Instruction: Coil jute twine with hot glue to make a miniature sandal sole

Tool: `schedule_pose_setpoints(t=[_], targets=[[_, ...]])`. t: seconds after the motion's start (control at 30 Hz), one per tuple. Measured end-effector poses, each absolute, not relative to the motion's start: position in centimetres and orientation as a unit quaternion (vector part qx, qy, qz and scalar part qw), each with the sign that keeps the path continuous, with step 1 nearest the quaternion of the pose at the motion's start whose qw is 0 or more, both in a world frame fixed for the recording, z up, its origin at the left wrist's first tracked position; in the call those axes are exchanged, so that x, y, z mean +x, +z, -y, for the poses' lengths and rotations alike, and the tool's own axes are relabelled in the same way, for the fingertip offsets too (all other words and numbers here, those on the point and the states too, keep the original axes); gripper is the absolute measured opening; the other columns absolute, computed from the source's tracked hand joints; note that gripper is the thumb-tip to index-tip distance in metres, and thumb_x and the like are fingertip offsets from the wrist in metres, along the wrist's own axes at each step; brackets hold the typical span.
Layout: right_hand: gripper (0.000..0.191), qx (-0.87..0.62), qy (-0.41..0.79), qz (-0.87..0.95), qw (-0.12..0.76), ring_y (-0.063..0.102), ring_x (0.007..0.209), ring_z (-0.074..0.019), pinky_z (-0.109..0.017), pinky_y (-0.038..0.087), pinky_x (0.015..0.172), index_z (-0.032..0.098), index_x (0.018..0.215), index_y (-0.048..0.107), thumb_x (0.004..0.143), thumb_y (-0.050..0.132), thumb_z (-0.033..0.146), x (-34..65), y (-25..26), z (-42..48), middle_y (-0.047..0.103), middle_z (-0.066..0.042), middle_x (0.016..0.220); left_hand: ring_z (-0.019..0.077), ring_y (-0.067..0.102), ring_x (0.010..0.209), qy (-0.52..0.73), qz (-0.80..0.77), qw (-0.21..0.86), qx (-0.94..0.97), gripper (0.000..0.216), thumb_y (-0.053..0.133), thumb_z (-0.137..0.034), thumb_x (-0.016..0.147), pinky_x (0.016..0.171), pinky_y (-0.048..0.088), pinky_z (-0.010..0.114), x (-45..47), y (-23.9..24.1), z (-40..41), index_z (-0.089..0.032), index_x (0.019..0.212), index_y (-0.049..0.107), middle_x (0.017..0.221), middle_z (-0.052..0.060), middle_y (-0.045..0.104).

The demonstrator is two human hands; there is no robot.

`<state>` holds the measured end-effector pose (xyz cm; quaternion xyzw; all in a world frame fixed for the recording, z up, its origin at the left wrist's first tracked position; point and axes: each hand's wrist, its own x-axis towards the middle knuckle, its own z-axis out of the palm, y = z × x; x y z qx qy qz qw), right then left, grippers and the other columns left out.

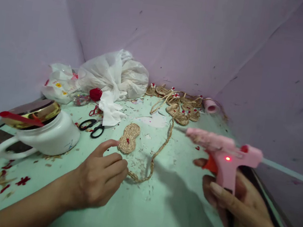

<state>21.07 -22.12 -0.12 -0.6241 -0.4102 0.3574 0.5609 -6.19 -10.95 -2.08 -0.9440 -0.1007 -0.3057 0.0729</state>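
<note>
My right hand (241, 209) grips a pink hot glue gun (226, 156), its red light glowing and its nozzle pointing left above the table. A glue stick (290, 173) sticks out of its back. My left hand (99, 177) rests on the table with curled fingers, and a braided straw cord (158, 151) runs out from under them toward the back. The index fingertip reaches the left edge of a small woven sole (129, 138), which lies flat with a red bit at its middle. What the curled fingertips grip is partly hidden.
Several small woven slippers (179, 109) with red and white beads lie at the back wall, beside a pink roll (210, 105). Black-handled scissors (92, 126), white tissue (110, 112), a plastic bag (115, 72), red yarn (95, 94) and a white mug (52, 134) stand left.
</note>
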Motion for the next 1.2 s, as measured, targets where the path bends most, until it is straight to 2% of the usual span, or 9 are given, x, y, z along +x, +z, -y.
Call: schedule_pose_setpoints(t=[0.1,0.23,0.3,0.4,0.5,0.63,1.2], targets=[[0.036,-0.568,0.455,0.494,0.476,0.043,0.041,-0.0142,-0.027,0.033,0.04,0.022,0.093,0.066,0.084,0.048,0.052,20.6,-1.2,22.8,0.052,0.0,0.049,0.0158,0.06,0.071,-0.307,0.105,0.076,-0.943,0.017,0.052,-0.002,0.074,0.097,0.037,0.049,-6.3,-2.0,10.9,-0.013,0.085,0.059,0.077,0.004,0.067],[0.031,-0.558,0.472,0.538,0.421,0.045,0.049,-0.0137,-0.025,0.035,0.044,0.023,0.077,0.068,0.082,0.054,0.05,20.6,-1.6,22.9,0.054,-0.001,0.056,0.0155,0.061,0.072,-0.311,0.108,0.079,-0.941,0.017,0.053,-0.003,0.075,0.096,0.037,0.049,-6.4,-1.9,10.7,-0.013,0.088,0.059,0.078,0.004,0.068],[0.028,-0.554,0.471,0.549,0.411,0.042,0.049,-0.0124,-0.023,0.033,0.044,0.024,0.075,0.067,0.082,0.055,0.048,20.7,-1.6,22.7,0.049,0.001,0.057,0.0153,0.061,0.072,-0.314,0.109,0.083,-0.94,0.018,0.052,-0.004,0.076,0.096,0.038,0.049,-6.4,-1.8,10.7,-0.014,0.088,0.059,0.078,0.003,0.068],[0.026,-0.547,0.499,0.543,0.397,0.036,0.05,-0.0112,-0.022,0.029,0.044,0.025,0.083,0.068,0.083,0.054,0.047,20.9,-2.0,22.8,0.043,0.002,0.059,0.0148,0.061,0.072,-0.317,0.109,0.086,-0.938,0.018,0.051,-0.003,0.077,0.096,0.038,0.048,-6.3,-1.8,10.7,-0.015,0.088,0.059,0.078,0.003,0.068],[0.028,-0.55,0.521,0.528,0.385,0.034,0.051,-0.0107,-0.022,0.028,0.044,0.023,0.089,0.069,0.082,0.056,0.047,21.0,-2.5,22.9,0.041,0.003,0.06,0.0145,0.061,0.071,-0.321,0.106,0.087,-0.937,0.018,0.05,-0.003,0.077,0.095,0.038,0.048,-6.3,-1.9,10.7,-0.014,0.087,0.059,0.077,0.003,0.068],[0.034,-0.547,0.536,0.521,0.375,0.031,0.052,-0.0096,-0.021,0.026,0.046,0.019,0.087,0.066,0.081,0.056,0.051,20.9,-2.5,22.7,0.038,0.004,0.061,0.0152,0.061,0.071,-0.329,0.096,0.084,-0.936,0.016,0.051,-0.003,0.076,0.094,0.038,0.05,-6.3,-2.0,10.7,-0.013,0.086,0.06,0.076,0.004,0.068],[0.039,-0.547,0.546,0.531,0.348,0.029,0.053,-0.0094,-0.023,0.022,0.047,0.018,0.087,0.059,0.083,0.05,0.056,20.6,-2.4,22.6,0.035,0.005,0.062,0.0159,0.061,0.069,-0.34,0.091,0.078,-0.933,0.016,0.053,-0.002,0.074,0.093,0.039,0.051,-6.3,-2.0,10.6,-0.011,0.085,0.06,0.076,0.005,0.067]])
